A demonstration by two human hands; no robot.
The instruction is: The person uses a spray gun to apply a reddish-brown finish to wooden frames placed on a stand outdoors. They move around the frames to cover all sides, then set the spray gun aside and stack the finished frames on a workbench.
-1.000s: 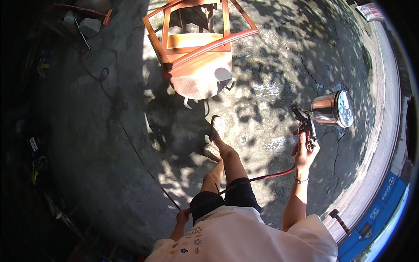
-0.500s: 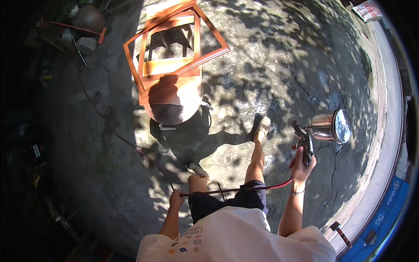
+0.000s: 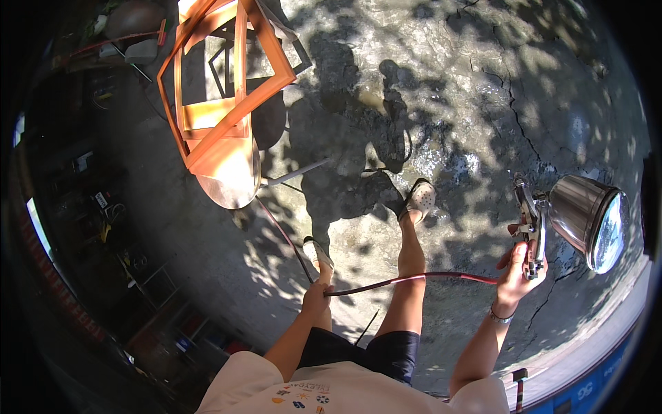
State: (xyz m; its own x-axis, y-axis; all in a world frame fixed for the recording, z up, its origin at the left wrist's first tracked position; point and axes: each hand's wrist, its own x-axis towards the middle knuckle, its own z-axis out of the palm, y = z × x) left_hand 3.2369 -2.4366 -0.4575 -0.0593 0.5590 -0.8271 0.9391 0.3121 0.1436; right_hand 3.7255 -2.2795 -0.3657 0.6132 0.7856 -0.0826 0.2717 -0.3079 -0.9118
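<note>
A metal spray gun [image 3: 529, 224] is in my right hand [image 3: 514, 279], its fingers wrapped round the handle. The gun's shiny silver cup [image 3: 576, 210] sticks out to the right with its round end tilted outward. My left hand [image 3: 316, 298] is closed round a dark red hose [image 3: 407, 277], in front of my left leg. From there the hose spans across my thighs to the gun's handle; its other stretch runs up and left toward the round-ended stand. How the hose meets the gun is partly hidden by my right hand.
At the upper left, orange-brown wooden frames [image 3: 276, 77] lie over one another on a round-ended stand [image 3: 231, 181] with pale legs. Cracked concrete [image 3: 441, 103] carries leaf shadows. Dark clutter lines the left side. A red-handled tool [image 3: 162, 33] lies top left; a blue panel [image 3: 586, 386] stands lower right.
The view has shifted, with the stand and frames now farther left. My right hand and gun appear farther right and larger. My left foot has moved, and my shadow has left the stand.
</note>
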